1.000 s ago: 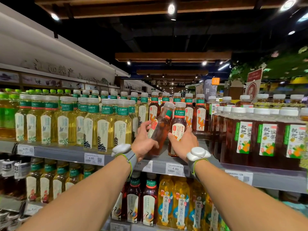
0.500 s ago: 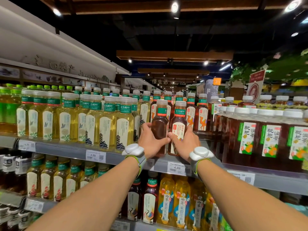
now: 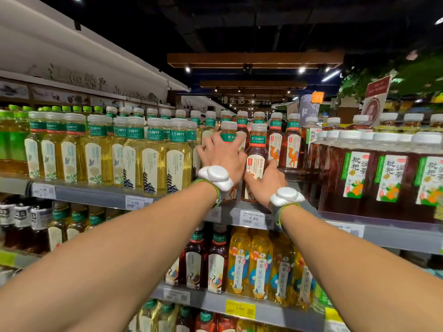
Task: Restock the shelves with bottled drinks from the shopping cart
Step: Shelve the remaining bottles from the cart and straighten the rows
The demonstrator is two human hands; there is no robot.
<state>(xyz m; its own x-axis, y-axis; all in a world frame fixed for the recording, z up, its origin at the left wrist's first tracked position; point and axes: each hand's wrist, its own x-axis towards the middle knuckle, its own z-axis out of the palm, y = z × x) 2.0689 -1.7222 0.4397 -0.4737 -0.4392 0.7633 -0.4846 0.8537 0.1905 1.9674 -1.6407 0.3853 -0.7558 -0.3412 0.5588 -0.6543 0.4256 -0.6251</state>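
Since half a second ago my left hand (image 3: 219, 156) has climbed from the body to the shoulder of the dark brown plastic tea bottle (image 3: 228, 133) with white cap and green neck band. I record its blurred fingers wrapped round it. The bottle stands upright at the front of the grey metal shelf (image 3: 96, 196). Just beside it, my right hand (image 3: 266, 185) clasps the neighbouring brown bottle (image 3: 256, 159) low on its red-and-white label. Pale yellow tea bottles (image 3: 153, 161) stand left, large dark bottles (image 3: 359, 178) right.

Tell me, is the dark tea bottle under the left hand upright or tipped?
Upright: the dark tea bottle stands on the shelf, cap uppermost, gripped by the left hand.
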